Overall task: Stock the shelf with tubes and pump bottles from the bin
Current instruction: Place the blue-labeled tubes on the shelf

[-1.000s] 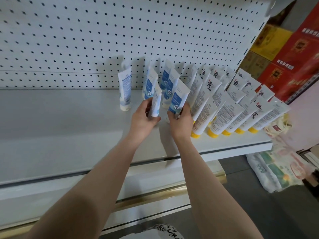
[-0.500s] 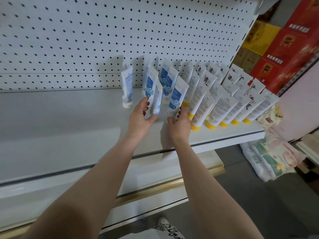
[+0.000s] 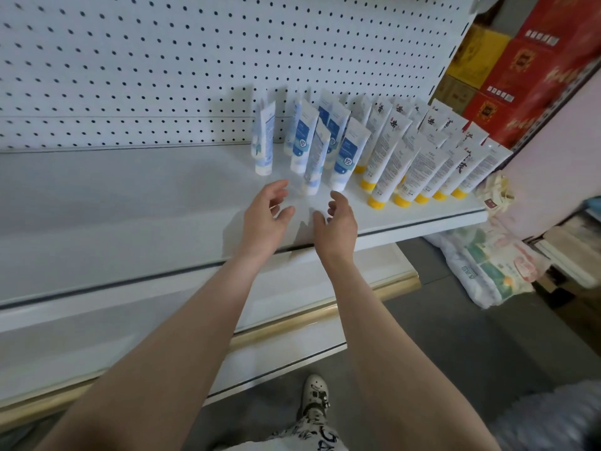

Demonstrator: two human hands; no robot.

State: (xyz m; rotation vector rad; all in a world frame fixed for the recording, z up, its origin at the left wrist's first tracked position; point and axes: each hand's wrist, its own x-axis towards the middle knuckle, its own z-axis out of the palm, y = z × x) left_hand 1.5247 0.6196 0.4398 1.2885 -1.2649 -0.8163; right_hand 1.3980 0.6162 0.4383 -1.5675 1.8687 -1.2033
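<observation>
Single head cam, looks fwd & down onto shelf (image 3: pixel 130 206), close up.

On the white shelf (image 3: pixel 130 206), in front of a pegboard panel (image 3: pixel 162 60), a crowd of tubes gathered toward the right end, all standing cap-down. At the left of the crowd, blue-and-white tubes (image 3: pixel 348 151) with white caps in close rows front to back, and a single tube (image 3: pixel 264 138) of the same kind set a little apart on their left. Just beside them on the right, white tubes with yellow caps (image 3: pixel 388 148) packed in slanting rows as far as the shelf's right edge.
</observation>
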